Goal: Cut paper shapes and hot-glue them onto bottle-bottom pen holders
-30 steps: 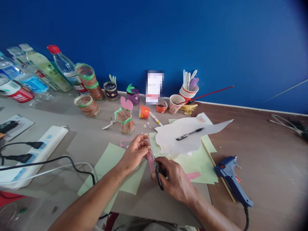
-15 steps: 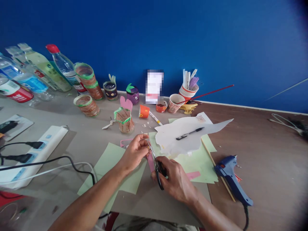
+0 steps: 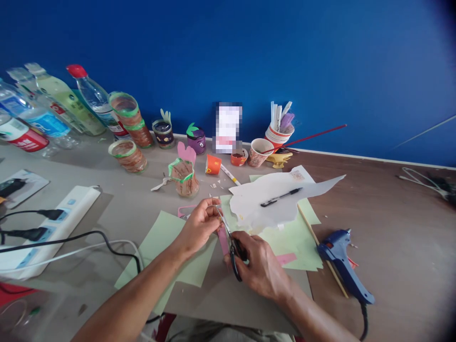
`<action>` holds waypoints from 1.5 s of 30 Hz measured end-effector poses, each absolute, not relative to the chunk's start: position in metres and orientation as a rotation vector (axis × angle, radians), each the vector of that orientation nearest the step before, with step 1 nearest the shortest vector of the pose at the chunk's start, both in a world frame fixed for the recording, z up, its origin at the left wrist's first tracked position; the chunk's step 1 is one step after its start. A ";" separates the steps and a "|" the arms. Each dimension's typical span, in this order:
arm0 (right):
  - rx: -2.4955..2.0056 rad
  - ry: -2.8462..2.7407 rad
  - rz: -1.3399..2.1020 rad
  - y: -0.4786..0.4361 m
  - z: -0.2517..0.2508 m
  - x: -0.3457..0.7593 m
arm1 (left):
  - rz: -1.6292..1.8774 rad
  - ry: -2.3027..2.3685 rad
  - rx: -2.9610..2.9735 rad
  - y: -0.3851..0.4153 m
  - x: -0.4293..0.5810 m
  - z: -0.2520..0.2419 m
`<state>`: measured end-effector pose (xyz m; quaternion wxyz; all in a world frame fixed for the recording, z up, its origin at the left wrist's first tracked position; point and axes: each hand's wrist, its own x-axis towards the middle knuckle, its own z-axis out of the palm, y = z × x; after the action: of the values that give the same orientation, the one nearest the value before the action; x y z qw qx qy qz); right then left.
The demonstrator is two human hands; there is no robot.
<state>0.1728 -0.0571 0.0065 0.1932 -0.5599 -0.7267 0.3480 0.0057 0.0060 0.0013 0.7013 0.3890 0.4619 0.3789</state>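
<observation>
Black-handled scissors (image 3: 235, 259) are gripped in my right hand (image 3: 261, 266), with their blades pointing up and left toward my left hand. My left hand (image 3: 203, 223) is closed in a pinch on a strip of pink paper (image 3: 223, 240), whose lower end hangs down beside the scissors. The blade tips reach the fingertips of my left hand, where the exact cutting spot is partly hidden. Just behind the left hand lies a pink paper cut-out (image 3: 183, 211). Farther back stands a brown jar (image 3: 185, 183) with a green rim and a pink paper piece on it.
Green paper sheets (image 3: 156, 251) lie under both arms. A white sheet (image 3: 256, 194) bears a black pen (image 3: 281, 197). At right rests a blue glue gun (image 3: 344, 259) beside a wooden stick (image 3: 337, 275). A power strip (image 3: 67, 213) with cables is at left; bottles (image 3: 89, 90) stand behind.
</observation>
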 end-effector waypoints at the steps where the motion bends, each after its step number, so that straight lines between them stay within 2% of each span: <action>1: -1.572 -2.044 0.972 -0.057 0.006 0.173 | 0.845 1.030 0.866 0.006 0.006 0.002; 31: -1.580 -2.041 0.931 -0.058 0.006 0.174 | 0.882 1.004 0.838 0.006 0.006 0.006; 37: -1.557 -1.898 1.094 -0.058 0.006 0.174 | 0.884 1.006 0.845 0.007 0.005 0.005; 45: -1.300 -1.229 1.582 -0.054 0.002 0.180 | 0.869 1.077 0.803 0.007 0.004 0.013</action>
<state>0.1805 -0.0540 0.0017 0.3678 -0.5061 -0.4786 0.6161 0.0044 0.0070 0.0131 0.6969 0.3599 0.4827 0.3896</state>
